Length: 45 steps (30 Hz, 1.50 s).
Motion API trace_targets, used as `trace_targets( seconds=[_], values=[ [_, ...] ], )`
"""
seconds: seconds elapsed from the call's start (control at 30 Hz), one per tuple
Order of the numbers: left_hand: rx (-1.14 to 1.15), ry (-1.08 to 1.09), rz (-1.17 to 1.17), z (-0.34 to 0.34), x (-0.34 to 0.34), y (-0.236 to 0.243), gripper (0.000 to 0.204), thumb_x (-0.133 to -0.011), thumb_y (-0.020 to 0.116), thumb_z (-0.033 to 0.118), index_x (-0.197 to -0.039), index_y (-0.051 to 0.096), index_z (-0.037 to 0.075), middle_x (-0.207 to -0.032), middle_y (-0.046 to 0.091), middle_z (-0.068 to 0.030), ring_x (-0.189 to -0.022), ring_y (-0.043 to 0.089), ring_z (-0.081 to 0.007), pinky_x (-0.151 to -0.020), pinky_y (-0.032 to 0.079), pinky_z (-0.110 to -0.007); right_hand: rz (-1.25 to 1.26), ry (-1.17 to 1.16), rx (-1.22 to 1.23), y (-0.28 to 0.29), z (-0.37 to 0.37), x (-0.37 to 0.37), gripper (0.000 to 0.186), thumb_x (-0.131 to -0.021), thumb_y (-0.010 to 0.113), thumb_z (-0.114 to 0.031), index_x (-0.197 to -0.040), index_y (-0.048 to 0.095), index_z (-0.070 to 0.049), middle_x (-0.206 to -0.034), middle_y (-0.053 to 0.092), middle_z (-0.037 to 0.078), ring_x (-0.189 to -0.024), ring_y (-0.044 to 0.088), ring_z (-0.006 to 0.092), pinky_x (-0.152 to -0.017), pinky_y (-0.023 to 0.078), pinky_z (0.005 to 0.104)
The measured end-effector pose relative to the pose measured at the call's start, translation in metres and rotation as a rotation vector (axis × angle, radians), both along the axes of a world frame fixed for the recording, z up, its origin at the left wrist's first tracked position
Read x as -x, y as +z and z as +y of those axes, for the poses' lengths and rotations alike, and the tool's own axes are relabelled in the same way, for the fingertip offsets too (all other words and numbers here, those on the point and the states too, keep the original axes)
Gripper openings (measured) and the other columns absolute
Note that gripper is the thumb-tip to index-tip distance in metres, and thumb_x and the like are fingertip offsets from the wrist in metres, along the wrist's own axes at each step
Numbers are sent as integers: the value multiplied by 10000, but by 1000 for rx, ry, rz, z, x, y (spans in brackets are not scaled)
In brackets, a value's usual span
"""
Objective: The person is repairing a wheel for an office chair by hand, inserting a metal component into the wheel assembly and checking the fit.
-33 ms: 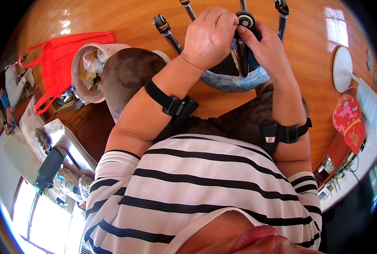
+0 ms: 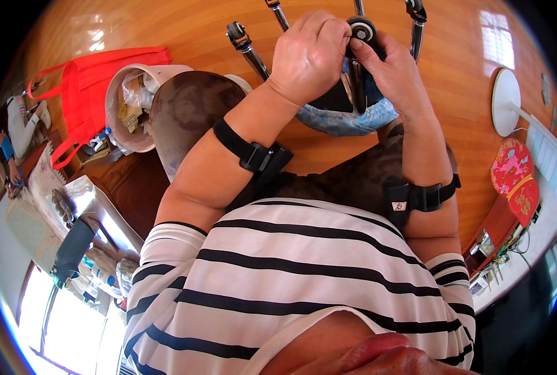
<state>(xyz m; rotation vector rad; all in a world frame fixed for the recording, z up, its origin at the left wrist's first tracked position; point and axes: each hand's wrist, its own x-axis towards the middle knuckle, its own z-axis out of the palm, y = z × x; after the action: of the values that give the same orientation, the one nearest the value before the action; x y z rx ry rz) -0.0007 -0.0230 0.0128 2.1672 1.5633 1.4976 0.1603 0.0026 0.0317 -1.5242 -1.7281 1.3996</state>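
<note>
An upturned swivel stool or chair stands in front of me, its chrome legs spreading outward with casters at their ends. Between my hands is the black caster of the nearest leg, a pale ring and a bolt-like hub on its side. My left hand is closed at the caster's left edge, fingers curled; their tips are partly hidden. On the other side my right hand grips the caster, its thumb laid against the wheel's lower edge. Below them shows a seat cushion in a light-blue patterned cover.
To the left, a pale bin holding wrappers and scraps stands beside a red bag. A white round-based stand and a red fan-like object are at the right. My knees in dark patterned cloth flank the stool.
</note>
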Motion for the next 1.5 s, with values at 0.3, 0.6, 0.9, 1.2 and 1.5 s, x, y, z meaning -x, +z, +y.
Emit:
trace_targets(
  seconds=[0.3,0.6,0.9,1.2,1.5],
  values=[
    [188,-1,-69,-3,5,28,105,-762,559,-18,-861,538,12,-807,546,-168,-738,550,-367,-647,464,-398,26,-4,0,-3,-1,-3,411,-846,635,-365,-986,619,21,-831,666,120,-774,616,170,-707,473,295],
    [295,74,-200,-3,10,17,50,-802,564,11,-846,542,18,-719,548,-108,-662,568,-271,-593,461,-344,48,-3,-17,-12,-1,-6,417,-850,626,-377,-970,620,22,-821,654,117,-777,599,167,-713,464,303],
    [615,-77,-855,-6,1,-23,110,-870,581,103,-887,599,-4,-720,619,-71,-643,589,-135,-598,482,-270,20,22,-20,-8,-1,-6,423,-855,616,-385,-973,613,21,-813,650,118,-760,601,184,-693,461,311],
    [377,-80,-315,6,0,-2,132,-864,565,172,-789,560,63,-697,581,-154,-659,563,-374,-548,466,-394,40,32,-25,-8,-1,-6,391,-860,621,-353,-988,612,17,-822,657,113,-761,603,176,-696,462,303],
    [514,-25,-524,0,5,-9,138,-880,542,102,-764,554,29,-570,530,-84,-491,513,-184,-487,427,-305,77,9,25,-10,-1,-5,390,-865,618,-357,-990,617,12,-825,653,84,-768,579,143,-706,454,286]
  ],
)
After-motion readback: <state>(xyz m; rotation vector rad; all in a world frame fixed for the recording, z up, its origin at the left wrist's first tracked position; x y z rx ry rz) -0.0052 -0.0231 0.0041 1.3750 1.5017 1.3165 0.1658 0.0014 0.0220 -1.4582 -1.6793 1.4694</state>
